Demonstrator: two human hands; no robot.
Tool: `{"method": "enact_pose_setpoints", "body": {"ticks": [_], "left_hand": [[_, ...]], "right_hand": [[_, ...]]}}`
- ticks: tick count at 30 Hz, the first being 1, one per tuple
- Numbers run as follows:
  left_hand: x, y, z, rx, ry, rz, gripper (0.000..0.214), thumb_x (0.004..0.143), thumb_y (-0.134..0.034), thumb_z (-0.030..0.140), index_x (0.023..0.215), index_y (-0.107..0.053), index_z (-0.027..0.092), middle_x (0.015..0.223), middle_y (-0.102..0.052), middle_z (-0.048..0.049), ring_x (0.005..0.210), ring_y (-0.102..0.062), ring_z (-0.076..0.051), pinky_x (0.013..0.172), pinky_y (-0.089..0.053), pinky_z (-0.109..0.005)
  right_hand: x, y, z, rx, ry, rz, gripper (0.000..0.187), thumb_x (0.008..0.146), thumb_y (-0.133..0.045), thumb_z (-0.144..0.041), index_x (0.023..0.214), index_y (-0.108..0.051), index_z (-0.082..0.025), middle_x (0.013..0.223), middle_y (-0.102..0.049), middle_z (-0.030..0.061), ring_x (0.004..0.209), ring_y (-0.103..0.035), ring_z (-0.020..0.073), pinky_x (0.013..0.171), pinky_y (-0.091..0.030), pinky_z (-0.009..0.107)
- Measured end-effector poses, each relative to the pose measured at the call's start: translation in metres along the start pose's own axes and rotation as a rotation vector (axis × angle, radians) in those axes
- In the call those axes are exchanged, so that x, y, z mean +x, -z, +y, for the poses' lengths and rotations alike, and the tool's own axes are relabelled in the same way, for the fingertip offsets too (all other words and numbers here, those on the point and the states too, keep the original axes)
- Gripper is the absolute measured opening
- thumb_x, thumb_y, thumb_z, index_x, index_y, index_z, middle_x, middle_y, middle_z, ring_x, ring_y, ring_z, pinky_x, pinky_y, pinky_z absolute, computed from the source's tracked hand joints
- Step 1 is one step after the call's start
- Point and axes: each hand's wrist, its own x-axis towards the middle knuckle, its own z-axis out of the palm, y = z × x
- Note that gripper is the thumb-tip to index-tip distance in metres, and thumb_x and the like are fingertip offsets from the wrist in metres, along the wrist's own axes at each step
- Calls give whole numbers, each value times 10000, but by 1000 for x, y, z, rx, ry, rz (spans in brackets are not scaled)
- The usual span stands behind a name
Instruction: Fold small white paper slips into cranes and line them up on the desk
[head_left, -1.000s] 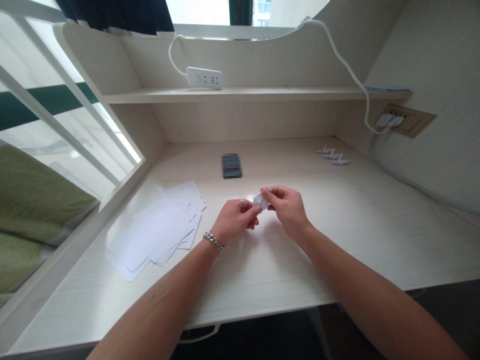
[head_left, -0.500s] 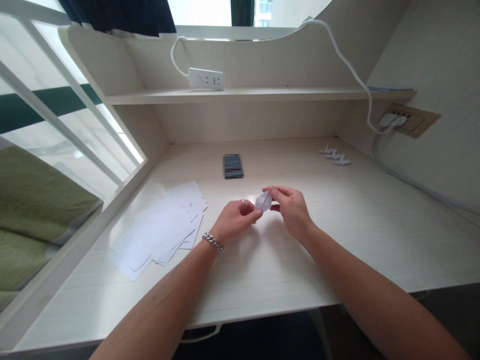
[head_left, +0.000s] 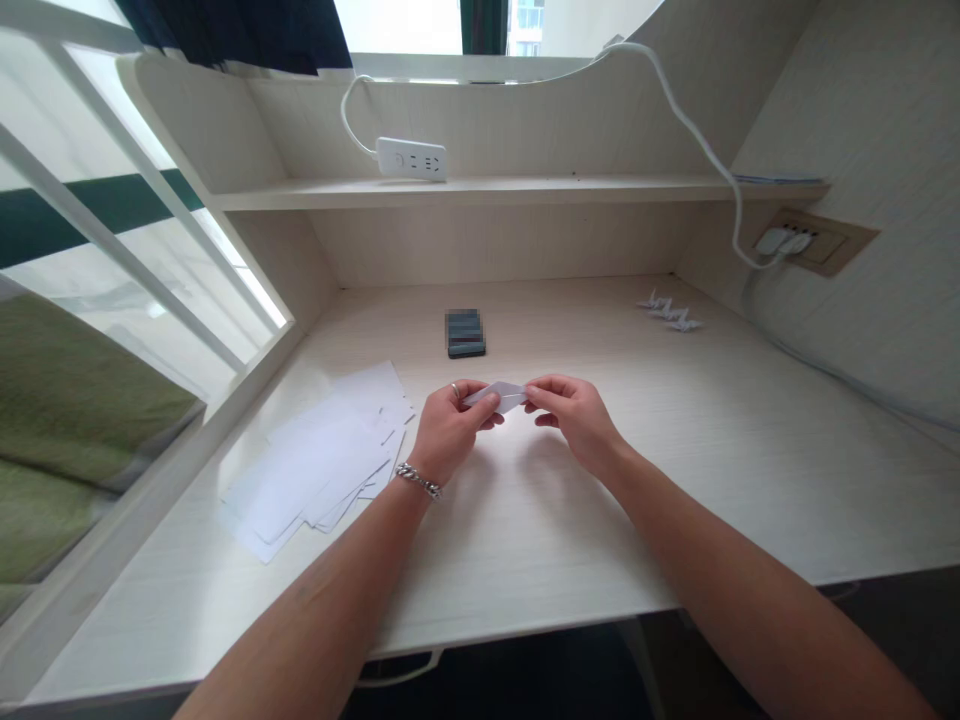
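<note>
A small folded white paper piece [head_left: 501,394] is stretched between both my hands above the middle of the pale wooden desk [head_left: 675,480]. My left hand [head_left: 448,430], with a ring and a chain bracelet, pinches its left end. My right hand [head_left: 574,415] pinches its right end with thumb and forefinger. A loose pile of white paper sheets [head_left: 319,460] lies just left of my left hand.
A dark small box [head_left: 465,333] sits behind my hands. Several folded paper cranes [head_left: 670,312] rest at the back right. A white power strip [head_left: 411,158] lies on the shelf; its cable runs to a wall socket [head_left: 814,240] on the right. Bed rails stand at the left.
The paper piece has been pulled out into a longer, flatter shape. My left hand has risen and shifted left along it; my right hand stayed roughly in place.
</note>
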Motion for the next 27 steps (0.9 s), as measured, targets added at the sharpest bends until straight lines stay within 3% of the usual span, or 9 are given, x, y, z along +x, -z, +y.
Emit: {"method": "enact_pose_setpoints", "body": {"ticks": [4,8,16,22,27], "left_hand": [[0,1,-2,155,-25,-55,295,718,-751,323,891,-688,93,723,-708,-83,651,-667,-171,634,-535,-290],[-1,1,-4,181,-94,-97,316,715,-759,336,918,-703,101,820,-733,-106,732,-685,-191,677,-542,-297],[0,0,-8,112,-174,-48,305,698,-781,303,933,-709,121,873,-741,-101,759,-687,-181,688,-540,-283],[-1,-2,-5,95,-173,-26,281,693,-783,276,922,-717,128,771,-733,-68,691,-666,-155,625,-520,-254],[-2,-3,-5,107,-188,0,251,697,-775,267,904,-726,134,741,-724,-54,673,-654,-147,608,-510,-247]], "right_hand": [[1,-1,4,-43,93,-57,307,685,-765,-359,932,-729,-180,853,-725,53,778,-636,175,650,-471,282],[2,-2,11,-85,158,-77,247,688,-772,-341,869,-747,-174,813,-731,51,724,-631,162,632,-477,280],[3,-3,14,-110,189,-36,289,700,-763,-355,935,-764,-186,797,-739,61,725,-650,189,616,-493,302],[1,-3,15,-207,341,-7,229,756,-723,-324,956,-770,-223,936,-752,68,883,-681,236,764,-524,356],[-1,-4,16,-237,425,20,193,775,-713,-325,937,-774,-238,915,-745,63,858,-688,233,757,-539,356]]}}
